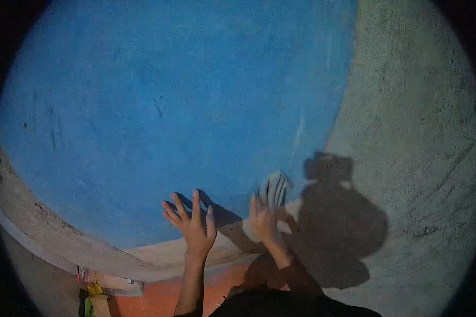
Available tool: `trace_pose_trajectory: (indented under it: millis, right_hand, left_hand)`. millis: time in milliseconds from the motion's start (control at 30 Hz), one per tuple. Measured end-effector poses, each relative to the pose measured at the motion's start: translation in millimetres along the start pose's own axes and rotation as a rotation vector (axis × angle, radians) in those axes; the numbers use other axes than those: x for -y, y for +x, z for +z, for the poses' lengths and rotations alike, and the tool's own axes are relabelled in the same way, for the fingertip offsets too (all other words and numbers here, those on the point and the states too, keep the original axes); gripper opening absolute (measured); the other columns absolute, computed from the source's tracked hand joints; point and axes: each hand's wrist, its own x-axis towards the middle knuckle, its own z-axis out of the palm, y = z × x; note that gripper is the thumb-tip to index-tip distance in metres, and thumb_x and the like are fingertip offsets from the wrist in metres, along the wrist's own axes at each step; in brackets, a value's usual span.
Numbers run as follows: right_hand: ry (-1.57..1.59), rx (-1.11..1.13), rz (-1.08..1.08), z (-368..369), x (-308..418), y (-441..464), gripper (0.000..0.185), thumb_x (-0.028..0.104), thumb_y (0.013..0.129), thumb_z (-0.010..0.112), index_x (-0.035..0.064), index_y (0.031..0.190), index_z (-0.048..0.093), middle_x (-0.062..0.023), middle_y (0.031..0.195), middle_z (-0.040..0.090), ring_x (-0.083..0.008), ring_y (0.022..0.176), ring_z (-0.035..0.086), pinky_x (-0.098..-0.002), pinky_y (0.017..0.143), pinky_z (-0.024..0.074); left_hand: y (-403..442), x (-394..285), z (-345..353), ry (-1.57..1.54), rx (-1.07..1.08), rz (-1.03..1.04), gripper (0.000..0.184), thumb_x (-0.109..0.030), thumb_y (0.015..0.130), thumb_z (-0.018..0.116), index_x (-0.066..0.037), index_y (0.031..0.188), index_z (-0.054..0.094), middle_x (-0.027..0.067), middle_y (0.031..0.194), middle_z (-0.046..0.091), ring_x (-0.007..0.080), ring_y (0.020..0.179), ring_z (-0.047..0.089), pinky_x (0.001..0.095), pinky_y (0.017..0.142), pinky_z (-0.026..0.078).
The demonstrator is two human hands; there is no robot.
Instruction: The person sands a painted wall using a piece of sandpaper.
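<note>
My left hand (197, 227) rests against the lower part of a blue painted wall (195, 105), fingers spread, holding nothing. To its right, my right hand (264, 222) is blurred and presses a pale grey, folded, cloth-like piece (276, 191) to the wall near the lower edge of the blue. Whether that piece is cloth or paper I cannot tell. Part of its outline and some of my right fingers blend together in the blur.
Bare grey plaster (412, 132) borders the blue on the right, with a dark shadow (338, 232) across it. Below runs a pale band (164, 256) above an orange area (158, 298). A cardboard box (101, 306) and a yellow item (94, 288) stand at the lower left.
</note>
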Motion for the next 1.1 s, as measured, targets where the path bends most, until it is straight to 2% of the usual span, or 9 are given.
trace_pose_trajectory:
  millis: [167,400,433,567,633,767,900,1033,1100]
  right_hand:
    - [0.029,-0.084,-0.112,-56.1,35.1,116.2,0.058,0.021,0.101,0.047,0.0001,0.151,0.029,-0.0361,0.155,0.017,-0.0585,0.143,0.010,-0.0681,0.113,0.0094]
    - [-0.075,0.029,-0.081,7.7,18.9,-19.0,0.058,0.025,0.101,0.046,-0.0025,0.150,0.030,-0.0404,0.152,0.018,-0.0635,0.139,0.013,-0.0709,0.111,0.0103]
    - [0.063,-0.012,0.084,-9.3,34.2,12.6,0.061,0.030,0.102,0.043,-0.0043,0.150,0.029,-0.0378,0.154,0.017,-0.0603,0.141,0.012,-0.0700,0.112,0.0102]
    - [0.007,-0.050,0.064,-61.4,35.5,144.6,0.062,0.033,0.103,0.040,-0.0051,0.151,0.028,-0.0324,0.158,0.015,-0.0548,0.145,0.009,-0.0677,0.113,0.0079]
    - [-0.050,-0.043,0.063,-57.4,41.4,142.1,0.062,0.033,0.103,0.040,-0.0059,0.150,0.028,-0.0321,0.158,0.014,-0.0542,0.145,0.008,-0.0675,0.114,0.0073]
    - [-0.064,-0.090,-0.022,9.2,39.4,8.9,0.063,0.032,0.103,0.040,-0.0063,0.150,0.026,-0.0342,0.158,0.011,-0.0558,0.145,0.005,-0.0683,0.113,0.0054]
    - [0.067,-0.179,0.016,-39.2,38.0,70.7,0.063,0.031,0.102,0.042,-0.0055,0.150,0.027,-0.0352,0.157,0.013,-0.0559,0.145,0.008,-0.0680,0.114,0.0054]
    - [-0.022,0.427,0.284,-84.1,68.0,167.2,0.061,0.029,0.102,0.041,-0.0040,0.151,0.027,-0.0308,0.157,0.018,-0.0529,0.146,0.011,-0.0655,0.115,0.0086]
    - [-0.032,0.165,0.137,-63.7,68.6,145.3,0.059,0.027,0.102,0.042,-0.0043,0.150,0.029,-0.0301,0.157,0.021,-0.0534,0.145,0.015,-0.0657,0.115,0.0118]
  left_hand:
    - [-0.6,3.3,-1.5,0.038,0.007,0.032,0.056,-0.035,0.099,0.051,-0.015,0.150,0.041,0.0184,0.165,0.000,0.0472,0.148,-0.011,0.0700,0.111,-0.004]
    - [-5.1,0.3,-3.7,0.016,0.041,0.027,0.058,-0.036,0.097,0.056,-0.015,0.149,0.043,0.0190,0.165,0.001,0.0489,0.147,-0.008,0.0709,0.110,-0.003]
    - [-2.7,1.3,-4.2,0.018,0.035,0.041,0.058,-0.036,0.097,0.057,-0.015,0.149,0.043,0.0191,0.165,0.001,0.0494,0.147,-0.008,0.0712,0.110,-0.003]
    - [2.2,-4.4,-12.7,-0.009,0.042,0.064,0.061,-0.035,0.095,0.059,-0.016,0.151,0.041,0.0211,0.164,-0.001,0.0498,0.147,-0.009,0.0714,0.110,-0.002]
    - [6.0,-4.4,-18.6,-0.051,0.001,0.057,0.063,-0.034,0.095,0.059,-0.016,0.152,0.039,0.0224,0.163,-0.002,0.0498,0.147,-0.009,0.0712,0.110,-0.001]
    - [26.6,3.4,-41.2,-0.078,-0.084,0.035,0.065,-0.032,0.096,0.058,-0.017,0.154,0.034,0.0239,0.163,-0.003,0.0496,0.147,-0.009,0.0710,0.110,-0.001]
    - [21.6,-7.0,-27.5,0.013,-0.151,0.034,0.065,-0.032,0.097,0.056,-0.018,0.155,0.031,0.0232,0.163,-0.004,0.0496,0.147,-0.010,0.0703,0.110,-0.004]
    - [25.6,26.3,-26.8,0.093,-0.157,0.041,0.064,-0.035,0.099,0.052,-0.017,0.156,0.029,0.0214,0.164,-0.007,0.0491,0.146,-0.015,0.0697,0.110,-0.007]
    - [25.5,29.3,-20.6,0.117,-0.164,0.047,0.064,-0.037,0.100,0.050,-0.017,0.156,0.028,0.0209,0.164,-0.008,0.0488,0.146,-0.017,0.0698,0.109,-0.008]
